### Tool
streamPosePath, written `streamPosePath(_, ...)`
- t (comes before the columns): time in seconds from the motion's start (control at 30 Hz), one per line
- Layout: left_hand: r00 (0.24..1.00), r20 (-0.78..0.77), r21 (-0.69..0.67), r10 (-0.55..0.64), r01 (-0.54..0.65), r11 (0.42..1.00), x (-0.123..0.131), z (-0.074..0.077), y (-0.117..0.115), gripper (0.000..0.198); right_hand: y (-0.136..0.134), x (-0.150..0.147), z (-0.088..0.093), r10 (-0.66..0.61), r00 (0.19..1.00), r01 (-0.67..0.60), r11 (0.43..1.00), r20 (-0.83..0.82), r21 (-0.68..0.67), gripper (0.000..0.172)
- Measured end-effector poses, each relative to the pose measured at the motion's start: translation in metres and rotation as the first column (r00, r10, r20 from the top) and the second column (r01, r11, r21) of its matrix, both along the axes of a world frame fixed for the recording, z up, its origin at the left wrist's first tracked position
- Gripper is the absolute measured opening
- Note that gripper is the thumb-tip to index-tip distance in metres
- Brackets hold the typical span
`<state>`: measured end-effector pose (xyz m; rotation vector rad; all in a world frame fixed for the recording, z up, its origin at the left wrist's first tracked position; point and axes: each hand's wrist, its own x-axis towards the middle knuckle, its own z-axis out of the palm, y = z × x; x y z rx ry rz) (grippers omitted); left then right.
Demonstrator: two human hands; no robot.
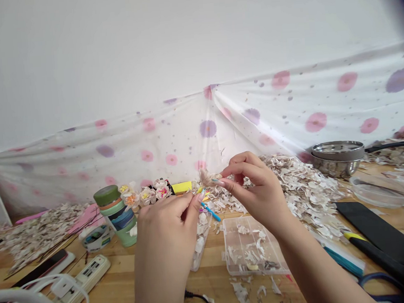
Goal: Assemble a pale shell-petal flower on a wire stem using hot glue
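Observation:
Above the middle of the table my two hands nearly meet. My left hand (pixel 167 225) is closed in a pinch, seen from its back; a small yellow tip (pixel 200 189) shows by its fingertips, but what they grip is mostly hidden. Between thumb and forefinger, my right hand (pixel 260 189) pinches a thin, pale beige petal-like flake (pixel 209 177), just above the left fingertips. Below the hands lies a clear compartment box (pixel 233 273) with pale scraps in it. A blue pen-like stick (pixel 211 213) lies beyond the left hand.
Heaps of pale flakes lie at right (pixel 305 195) and left (pixel 51 226). A green-lidded jar (pixel 118 217) stands beside finished-looking flowers (pixel 153 194). Metal bowls (pixel 339 160), a black slab (pixel 380 231), scissors (pixel 380 277) and a power strip (pixel 83 282) surround the work area.

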<state>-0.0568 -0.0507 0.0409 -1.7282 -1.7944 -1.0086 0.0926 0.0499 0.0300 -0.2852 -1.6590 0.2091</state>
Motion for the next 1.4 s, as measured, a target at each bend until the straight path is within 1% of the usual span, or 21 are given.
streamPosePath(0.13, 0.998, -0.066, 0.025, 0.011, -0.009, 1.0, 0.003, 0.0, 0.0, 0.036, -0.002, -0.001, 0.0, -0.029, 0.999, 0.03, 0.999, -0.023, 0.019, 0.007)
streamPosePath(0.33, 0.995, -0.101, 0.105, 0.007, 0.004, 0.994, 0.005, 0.0, -0.001, 0.034, -0.005, -0.002, 0.0, -0.067, 0.996, 0.066, 0.998, -0.054, -0.026, 0.01)
streamPosePath(0.47, 0.993, -0.119, 0.116, -0.011, 0.024, 0.993, 0.006, -0.001, -0.001, 0.031, -0.007, -0.004, -0.001, -0.097, 0.992, 0.094, 0.994, -0.074, -0.049, 0.013)
streamPosePath(0.57, 0.996, -0.088, 0.1, -0.004, 0.013, 0.995, 0.007, 0.0, -0.001, 0.032, -0.008, -0.006, -0.003, -0.07, 0.994, 0.061, 0.991, -0.08, -0.119, 0.018)
streamPosePath(0.67, 1.0, -0.026, 0.112, -0.011, 0.014, 0.994, 0.008, 0.0, 0.001, 0.034, -0.005, -0.008, -0.005, 0.022, 0.989, -0.058, 0.968, -0.146, -0.244, 0.034)
streamPosePath(0.77, 0.994, 0.078, 0.137, -0.076, 0.065, 0.988, 0.009, 0.0, 0.004, 0.039, 0.001, -0.008, -0.004, 0.144, 0.951, -0.235, 0.912, -0.274, -0.336, 0.047)
streamPosePath(0.87, 0.962, 0.235, 0.172, -0.142, 0.103, 0.98, 0.012, -0.001, 0.006, 0.041, 0.005, -0.002, -0.001, 0.234, 0.909, -0.367, 0.842, -0.346, -0.395, 0.049)
streamPosePath(0.93, 0.935, 0.32, 0.189, -0.155, 0.098, 0.977, 0.014, -0.001, 0.007, 0.04, 0.006, 0.004, 0.001, 0.296, 0.915, -0.395, 0.789, -0.273, -0.471, 0.04)
streamPosePath(1.0, 0.921, 0.354, 0.204, -0.163, 0.094, 0.974, 0.017, -0.002, 0.009, 0.038, 0.004, 0.008, 0.003, 0.384, 0.915, -0.381, 0.72, -0.124, -0.58, 0.031)
streamPosePath(1.03, 0.92, 0.348, 0.218, -0.177, 0.104, 0.97, 0.018, -0.002, 0.01, 0.037, 0.003, 0.009, 0.004, 0.44, 0.895, -0.383, 0.681, -0.069, -0.624, 0.03)
streamPosePath(1.07, 0.922, 0.335, 0.236, -0.197, 0.12, 0.964, 0.019, -0.003, 0.011, 0.035, 0.001, 0.009, 0.004, 0.492, 0.869, -0.404, 0.641, -0.053, -0.652, 0.029)
streamPosePath(1.13, 0.927, 0.29, 0.275, -0.239, 0.159, 0.948, 0.021, -0.005, 0.013, 0.033, -0.003, 0.007, 0.005, 0.576, 0.808, -0.506, 0.566, -0.127, -0.651, 0.028)
streamPosePath(1.2, 0.933, 0.233, 0.303, -0.273, 0.197, 0.932, 0.022, -0.008, 0.016, 0.028, -0.006, 0.002, 0.005, 0.614, 0.751, -0.61, 0.505, -0.242, -0.611, 0.027)
streamPosePath(1.3, 0.947, 0.123, 0.331, -0.295, 0.241, 0.912, 0.024, -0.01, 0.02, 0.022, -0.008, -0.003, 0.005, 0.613, 0.706, -0.683, 0.457, -0.355, -0.57, 0.024)
streamPosePath(1.4, 0.956, -0.001, 0.34, -0.294, 0.277, 0.899, 0.024, -0.012, 0.022, 0.017, -0.008, -0.005, 0.004, 0.598, 0.677, -0.723, 0.432, -0.43, -0.539, 0.017)
